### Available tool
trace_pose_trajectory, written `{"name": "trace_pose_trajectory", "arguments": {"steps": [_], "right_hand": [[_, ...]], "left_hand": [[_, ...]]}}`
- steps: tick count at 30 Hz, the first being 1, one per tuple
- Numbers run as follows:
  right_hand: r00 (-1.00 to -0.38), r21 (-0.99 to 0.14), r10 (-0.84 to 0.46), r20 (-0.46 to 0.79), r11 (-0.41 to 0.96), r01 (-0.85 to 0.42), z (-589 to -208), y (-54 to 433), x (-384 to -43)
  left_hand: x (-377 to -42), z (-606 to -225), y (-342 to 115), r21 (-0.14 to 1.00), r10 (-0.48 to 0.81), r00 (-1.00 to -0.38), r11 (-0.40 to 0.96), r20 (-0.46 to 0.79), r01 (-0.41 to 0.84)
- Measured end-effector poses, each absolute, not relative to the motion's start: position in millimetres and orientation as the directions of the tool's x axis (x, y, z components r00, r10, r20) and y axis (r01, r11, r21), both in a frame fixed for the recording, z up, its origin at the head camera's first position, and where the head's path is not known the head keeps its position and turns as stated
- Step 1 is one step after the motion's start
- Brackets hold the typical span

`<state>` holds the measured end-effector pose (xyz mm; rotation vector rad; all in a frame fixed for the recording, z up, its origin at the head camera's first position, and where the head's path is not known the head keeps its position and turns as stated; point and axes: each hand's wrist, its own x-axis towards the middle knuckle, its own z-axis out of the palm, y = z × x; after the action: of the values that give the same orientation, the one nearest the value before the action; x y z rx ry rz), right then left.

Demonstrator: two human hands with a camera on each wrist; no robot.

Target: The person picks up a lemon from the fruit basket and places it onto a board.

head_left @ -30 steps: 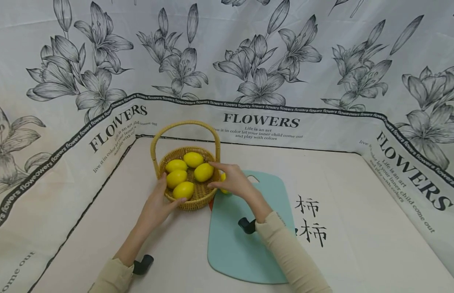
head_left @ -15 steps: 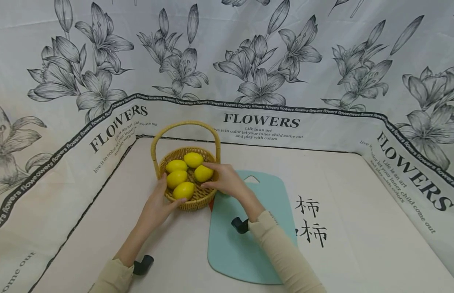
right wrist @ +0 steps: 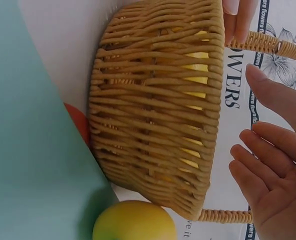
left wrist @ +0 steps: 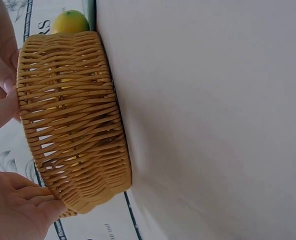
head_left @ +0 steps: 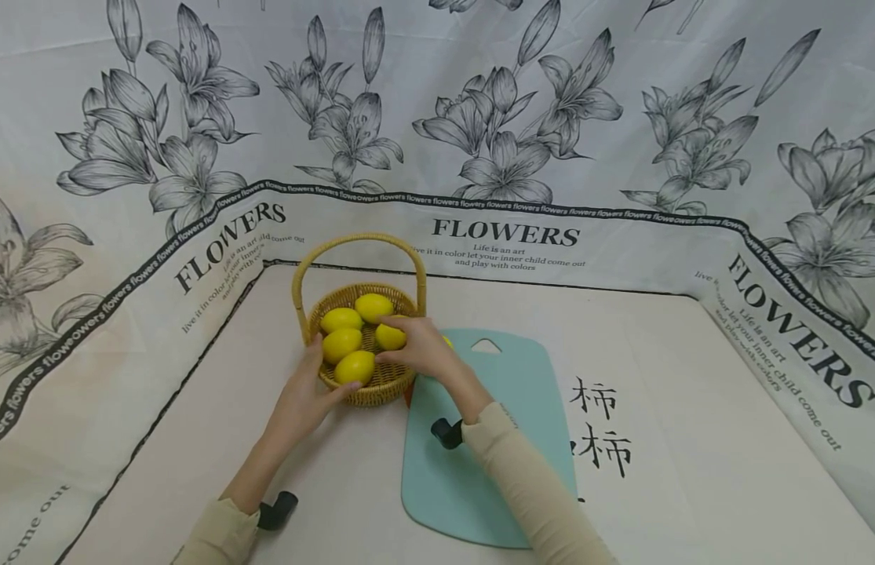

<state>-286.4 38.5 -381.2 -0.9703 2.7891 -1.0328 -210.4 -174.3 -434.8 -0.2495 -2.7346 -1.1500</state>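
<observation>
Left grip (head_left: 303, 399) spread wide against basket (head_left: 370, 395), near back-left corner of table (head_left: 720, 416); right grip (head_left: 424, 347) apart at lemon (head_left: 390, 338), contact unclear

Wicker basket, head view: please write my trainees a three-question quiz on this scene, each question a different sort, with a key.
1. How many yellow fruits can be seen in the basket?

2. What colour is the board?
A) red
B) blue-green
C) black

3. True or false: the person's left hand rests on the board.

Key: 1. Five. 2. B. 3. False; it touches the basket.
</observation>
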Motion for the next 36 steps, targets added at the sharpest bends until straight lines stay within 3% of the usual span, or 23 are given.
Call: {"name": "trace_pose_trajectory", "arguments": {"steps": [11, 28, 36], "right_hand": [[-0.795, -0.586, -0.573, 0.2, 0.58, -0.566, -386, 20, -289], [-0.79, -0.636, -0.603, 0.112, 0.567, -0.523, -393, 4, -283], [-0.795, -0.607, -0.6, 0.086, 0.602, -0.52, -396, 2, -281]], "left_hand": [[-210, -435, -173, 0.678, 0.089, -0.966, 0.696, 0.244, 0.236], [-210, -435, -174, 0.68, 0.092, -0.964, 0.692, 0.249, 0.242], [-210, -435, -174, 0.678, 0.084, -0.966, 0.698, 0.243, 0.231]]}}
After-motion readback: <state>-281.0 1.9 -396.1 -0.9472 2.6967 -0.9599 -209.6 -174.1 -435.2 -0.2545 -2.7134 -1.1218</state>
